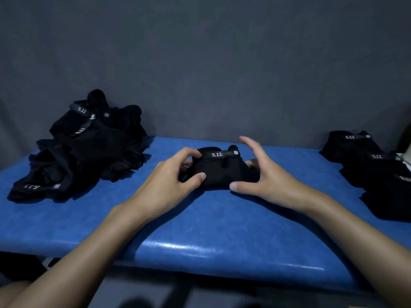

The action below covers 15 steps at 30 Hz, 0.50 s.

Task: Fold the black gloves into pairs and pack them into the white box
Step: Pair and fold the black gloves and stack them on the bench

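A folded black glove bundle [219,168] with a "5.11" wrist strap lies at the middle of the blue padded table [200,230]. My left hand [171,183] grips its left end, thumb at the front and fingers curled over the top. My right hand [262,174] is at its right end: the thumb touches the front edge, some fingers are tucked behind the bundle, and the index finger is raised straight above it. A loose heap of black gloves [84,147] sits at the back left. Folded glove pairs [375,170] are stacked at the right edge.
A sliver of something white [405,161] shows at the far right behind the folded stack; I cannot tell what it is. A dark grey cloth backdrop [200,63] rises right behind the table. The table's front edge runs near my forearms.
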Available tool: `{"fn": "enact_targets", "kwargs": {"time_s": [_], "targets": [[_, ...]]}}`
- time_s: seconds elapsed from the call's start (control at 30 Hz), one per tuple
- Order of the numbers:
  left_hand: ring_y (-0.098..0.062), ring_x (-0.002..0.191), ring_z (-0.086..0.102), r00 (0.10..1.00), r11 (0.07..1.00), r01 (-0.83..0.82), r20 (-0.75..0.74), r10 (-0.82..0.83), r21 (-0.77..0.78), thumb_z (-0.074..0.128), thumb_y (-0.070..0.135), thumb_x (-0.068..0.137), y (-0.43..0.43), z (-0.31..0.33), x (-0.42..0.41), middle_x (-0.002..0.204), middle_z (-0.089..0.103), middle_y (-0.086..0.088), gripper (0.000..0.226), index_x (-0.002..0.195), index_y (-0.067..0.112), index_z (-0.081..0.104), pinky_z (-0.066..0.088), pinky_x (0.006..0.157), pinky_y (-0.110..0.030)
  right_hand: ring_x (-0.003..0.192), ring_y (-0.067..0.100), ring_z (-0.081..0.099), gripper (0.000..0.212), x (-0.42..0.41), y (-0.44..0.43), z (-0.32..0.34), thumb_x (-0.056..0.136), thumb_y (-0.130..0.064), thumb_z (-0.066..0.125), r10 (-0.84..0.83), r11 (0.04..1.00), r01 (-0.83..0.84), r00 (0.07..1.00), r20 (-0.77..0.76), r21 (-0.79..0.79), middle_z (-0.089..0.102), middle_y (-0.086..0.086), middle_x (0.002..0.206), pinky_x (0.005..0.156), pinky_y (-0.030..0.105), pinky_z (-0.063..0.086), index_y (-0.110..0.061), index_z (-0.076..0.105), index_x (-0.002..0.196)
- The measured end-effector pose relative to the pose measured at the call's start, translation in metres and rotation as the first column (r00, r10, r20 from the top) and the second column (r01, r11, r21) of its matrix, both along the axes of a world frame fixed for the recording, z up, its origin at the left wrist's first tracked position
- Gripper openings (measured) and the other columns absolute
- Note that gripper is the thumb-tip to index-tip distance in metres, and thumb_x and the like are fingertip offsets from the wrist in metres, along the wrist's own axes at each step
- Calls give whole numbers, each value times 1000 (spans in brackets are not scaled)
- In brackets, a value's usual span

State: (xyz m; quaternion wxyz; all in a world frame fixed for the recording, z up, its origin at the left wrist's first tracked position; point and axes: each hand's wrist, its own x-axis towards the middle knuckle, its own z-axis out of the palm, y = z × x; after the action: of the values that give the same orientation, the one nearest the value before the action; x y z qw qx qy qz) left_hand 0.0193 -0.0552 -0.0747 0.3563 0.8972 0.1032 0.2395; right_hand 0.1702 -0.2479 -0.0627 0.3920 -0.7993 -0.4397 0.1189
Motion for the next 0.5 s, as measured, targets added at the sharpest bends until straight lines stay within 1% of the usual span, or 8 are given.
{"fn": "enact_targets", "kwargs": {"time_s": [0.07, 0.13, 0.17, 0.23, 0.3, 0.37, 0.43, 0.5], "targets": [[-2, 97, 62, 1000, 1000, 16, -18, -16, -1, 71, 36, 86, -1, 1, 4, 101, 62, 19, 29, 111, 40, 57, 51, 89, -28, 104, 12, 61, 87, -2, -8, 2, 62, -59, 71, 27, 999, -25, 998, 59, -33, 64, -14, 104, 106, 52, 38, -62, 23, 135], [-4, 99, 63, 998, 999, 44, -38, -45, -17, 74, 40, 83, -5, 1, 7, 101, 63, 15, 30, 108, 40, 58, 52, 92, -32, 105, 13, 60, 78, -3, -18, 3, 63, -60, 69, 30, 998, -24, 995, 93, -61, 62, -15, 109, 103, 49, 42, -60, 31, 131], [-4, 100, 63, 997, 997, 68, -42, -69, -21, 74, 46, 79, -9, 2, 9, 101, 64, 14, 32, 107, 42, 59, 52, 93, -33, 106, 13, 60, 76, -4, -26, 5, 63, -60, 69, 22, 997, -14, 995, 102, -73, 61, -15, 110, 102, 48, 43, -59, 33, 130], [-1, 101, 62, 990, 992, 125, -58, -126, -17, 70, 59, 72, -20, 2, 14, 101, 64, 16, 39, 107, 46, 59, 50, 93, -29, 107, 12, 59, 75, -6, -47, 5, 64, -61, 69, -2, 996, 12, 994, 109, -90, 60, -17, 111, 101, 46, 44, -57, 35, 130], [3, 101, 60, 974, 977, 212, -82, -213, -14, 69, 63, 69, -37, 4, 18, 98, 64, 20, 44, 109, 47, 59, 48, 91, -23, 107, 11, 58, 74, -7, -75, 2, 65, -59, 71, -41, 995, 52, 992, 118, -89, 59, -18, 111, 101, 45, 44, -56, 36, 130], [2, 101, 61, 952, 957, 289, -107, -287, 4, 68, 66, 65, -55, 5, 22, 97, 63, 24, 52, 113, 46, 59, 48, 91, -22, 109, 10, 58, 73, -11, -104, -1, 68, -56, 74, -81, 993, 90, 990, 114, -80, 60, -17, 114, 101, 43, 45, -56, 37, 131], [-2, 102, 62, 934, 939, 342, -122, -337, 29, 68, 68, 63, -75, 6, 25, 100, 63, 27, 58, 116, 47, 57, 48, 95, -28, 111, 9, 58, 73, -16, -130, -3, 67, -58, 72, -124, 988, 135, 983, 136, -79, 61, -16, 116, 102, 42, 44, -56, 37, 131], [-3, 104, 62, 921, 924, 378, -119, -370, 53, 68, 68, 63, -95, 7, 31, 103, 65, 25, 60, 118, 49, 55, 47, 99, -37, 112, 10, 57, 75, -19, -154, -7, 64, -62, 70, -172, 980, 185, 972, 157, -75, 60, -17, 117, 104, 43, 42, -57, 36, 131]]}}
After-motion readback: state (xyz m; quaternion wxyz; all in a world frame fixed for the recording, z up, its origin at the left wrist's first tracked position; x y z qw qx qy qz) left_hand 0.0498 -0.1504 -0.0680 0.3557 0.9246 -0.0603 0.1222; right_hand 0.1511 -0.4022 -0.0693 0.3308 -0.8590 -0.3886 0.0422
